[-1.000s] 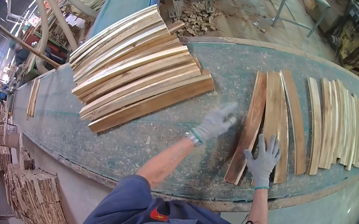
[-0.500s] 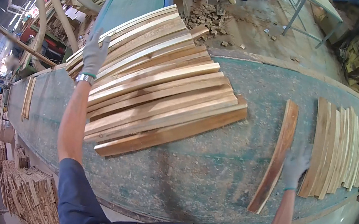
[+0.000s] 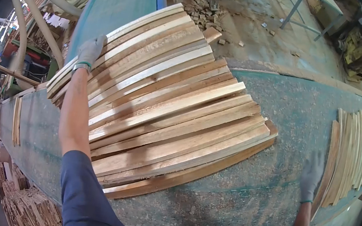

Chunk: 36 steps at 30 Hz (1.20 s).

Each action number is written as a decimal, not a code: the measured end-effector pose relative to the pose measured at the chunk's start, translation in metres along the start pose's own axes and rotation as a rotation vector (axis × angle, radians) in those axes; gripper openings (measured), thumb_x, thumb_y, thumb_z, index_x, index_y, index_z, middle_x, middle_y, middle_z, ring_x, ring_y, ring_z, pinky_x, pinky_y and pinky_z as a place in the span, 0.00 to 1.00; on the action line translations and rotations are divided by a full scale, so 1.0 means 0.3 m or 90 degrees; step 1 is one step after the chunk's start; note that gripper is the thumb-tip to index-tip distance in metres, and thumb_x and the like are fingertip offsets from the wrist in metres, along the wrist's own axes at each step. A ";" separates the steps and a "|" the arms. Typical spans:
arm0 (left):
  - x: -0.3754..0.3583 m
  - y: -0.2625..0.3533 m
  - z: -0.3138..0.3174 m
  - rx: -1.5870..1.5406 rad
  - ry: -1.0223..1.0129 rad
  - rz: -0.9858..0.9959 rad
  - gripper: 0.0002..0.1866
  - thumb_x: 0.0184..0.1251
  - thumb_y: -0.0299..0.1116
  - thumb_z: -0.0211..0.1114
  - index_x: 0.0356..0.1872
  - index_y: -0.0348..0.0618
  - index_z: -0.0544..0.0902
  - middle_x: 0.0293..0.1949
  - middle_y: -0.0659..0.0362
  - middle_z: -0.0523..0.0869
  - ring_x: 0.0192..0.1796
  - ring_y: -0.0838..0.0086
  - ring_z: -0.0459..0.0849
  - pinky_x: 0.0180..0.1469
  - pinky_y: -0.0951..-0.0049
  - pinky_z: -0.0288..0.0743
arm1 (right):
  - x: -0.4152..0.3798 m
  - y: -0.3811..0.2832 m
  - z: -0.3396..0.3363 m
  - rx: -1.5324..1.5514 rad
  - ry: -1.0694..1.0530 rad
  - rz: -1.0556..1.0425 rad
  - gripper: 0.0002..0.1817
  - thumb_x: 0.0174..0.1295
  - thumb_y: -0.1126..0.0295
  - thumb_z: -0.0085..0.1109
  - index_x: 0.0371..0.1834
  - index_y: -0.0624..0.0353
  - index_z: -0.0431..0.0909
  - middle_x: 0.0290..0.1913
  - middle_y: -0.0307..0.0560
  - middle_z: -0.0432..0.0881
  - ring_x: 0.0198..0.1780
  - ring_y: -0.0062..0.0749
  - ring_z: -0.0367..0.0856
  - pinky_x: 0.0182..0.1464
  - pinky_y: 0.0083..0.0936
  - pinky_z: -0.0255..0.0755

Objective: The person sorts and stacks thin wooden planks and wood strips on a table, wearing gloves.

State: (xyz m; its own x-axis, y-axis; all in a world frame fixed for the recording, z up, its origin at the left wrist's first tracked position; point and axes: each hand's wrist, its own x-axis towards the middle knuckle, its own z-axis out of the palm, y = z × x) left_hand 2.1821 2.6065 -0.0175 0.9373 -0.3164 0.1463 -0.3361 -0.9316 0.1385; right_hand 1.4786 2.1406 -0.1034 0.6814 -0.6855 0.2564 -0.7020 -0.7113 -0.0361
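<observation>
A wide batch of wooden strips lies slanted across the green conveyor table in front of me, some strips overlapping. My left hand, in a grey glove, is closed over the strips at the batch's far left edge, with its fingertips partly hidden. At the right, my gloved right hand is flat with fingers stretched out and holds nothing. It is just left of a dark brown strip, which lies along the left side of a row of upright-lying strips.
The green table surface is dusted with wood chips. A second green belt runs away at the back left. Thick hoses and stacked wood stand at the left; offcuts litter the floor behind.
The dark strip has moved right, against the right-hand row, and my right hand has shifted slightly right. The large batch appears nearer and farther right. My left hand's fingers have closed over its edge.
</observation>
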 end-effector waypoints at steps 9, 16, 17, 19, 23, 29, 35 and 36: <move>-0.219 -0.095 0.035 0.277 -0.045 0.169 0.11 0.72 0.34 0.50 0.50 0.46 0.76 0.41 0.40 0.88 0.43 0.42 0.87 0.47 0.49 0.81 | -0.223 -0.636 -0.018 0.496 0.006 -0.036 0.32 0.75 0.55 0.46 0.74 0.67 0.61 0.75 0.67 0.60 0.77 0.61 0.56 0.75 0.47 0.54; -0.759 0.080 0.070 -0.054 0.004 -0.108 0.37 0.75 0.57 0.35 0.39 0.39 0.88 0.45 0.39 0.87 0.50 0.45 0.85 0.56 0.50 0.75 | -0.500 -0.772 -0.020 0.578 -0.026 0.053 0.50 0.69 0.45 0.54 0.79 0.70 0.42 0.80 0.72 0.42 0.81 0.64 0.41 0.79 0.47 0.41; -0.813 0.104 0.080 -0.078 0.046 -0.099 0.37 0.75 0.59 0.36 0.40 0.40 0.89 0.45 0.40 0.87 0.50 0.45 0.85 0.55 0.51 0.76 | -0.516 -0.772 -0.026 0.580 -0.024 0.093 0.50 0.68 0.46 0.56 0.79 0.70 0.41 0.80 0.71 0.41 0.81 0.63 0.40 0.79 0.46 0.39; -0.888 0.141 0.129 -0.068 -0.059 -0.101 0.38 0.73 0.62 0.38 0.40 0.40 0.89 0.44 0.40 0.87 0.50 0.45 0.86 0.54 0.51 0.77 | -0.562 -0.718 -0.056 0.564 -0.025 0.174 0.52 0.67 0.49 0.59 0.80 0.70 0.40 0.80 0.70 0.40 0.81 0.61 0.38 0.80 0.45 0.37; -0.976 0.228 0.144 -0.037 -0.131 -0.132 0.41 0.70 0.68 0.41 0.41 0.39 0.89 0.43 0.39 0.88 0.50 0.45 0.86 0.54 0.51 0.77 | -0.606 -0.626 -0.048 0.656 -0.010 0.174 0.53 0.63 0.56 0.66 0.80 0.70 0.39 0.81 0.67 0.40 0.82 0.56 0.39 0.80 0.42 0.36; -1.136 0.248 0.127 -0.037 -0.118 -0.185 0.43 0.70 0.69 0.39 0.42 0.36 0.89 0.44 0.36 0.87 0.50 0.44 0.86 0.54 0.50 0.77 | -0.475 -0.522 -0.036 0.655 -0.001 0.086 0.53 0.61 0.54 0.67 0.79 0.71 0.43 0.79 0.67 0.46 0.81 0.54 0.43 0.80 0.40 0.40; -1.439 0.337 0.051 0.078 -0.122 -0.177 0.41 0.75 0.62 0.35 0.43 0.33 0.88 0.46 0.37 0.87 0.48 0.42 0.87 0.54 0.48 0.77 | -0.289 -0.398 -0.045 0.755 -0.034 -0.017 0.53 0.56 0.51 0.68 0.76 0.75 0.52 0.74 0.71 0.60 0.76 0.56 0.60 0.77 0.39 0.51; -1.502 0.381 0.023 0.080 -0.124 -0.182 0.41 0.76 0.61 0.34 0.43 0.32 0.87 0.46 0.36 0.87 0.48 0.41 0.86 0.54 0.48 0.77 | -0.278 -0.377 -0.060 0.750 -0.045 -0.032 0.54 0.54 0.49 0.68 0.75 0.76 0.53 0.73 0.71 0.62 0.75 0.56 0.61 0.76 0.39 0.53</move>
State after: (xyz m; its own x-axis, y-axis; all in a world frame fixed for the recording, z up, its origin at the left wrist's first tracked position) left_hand 1.7221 2.6412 -0.0743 0.9959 -0.0566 -0.0713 -0.0549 -0.9982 0.0243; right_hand 1.4974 2.2811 -0.1033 0.7388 -0.6332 0.2306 -0.0750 -0.4173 -0.9057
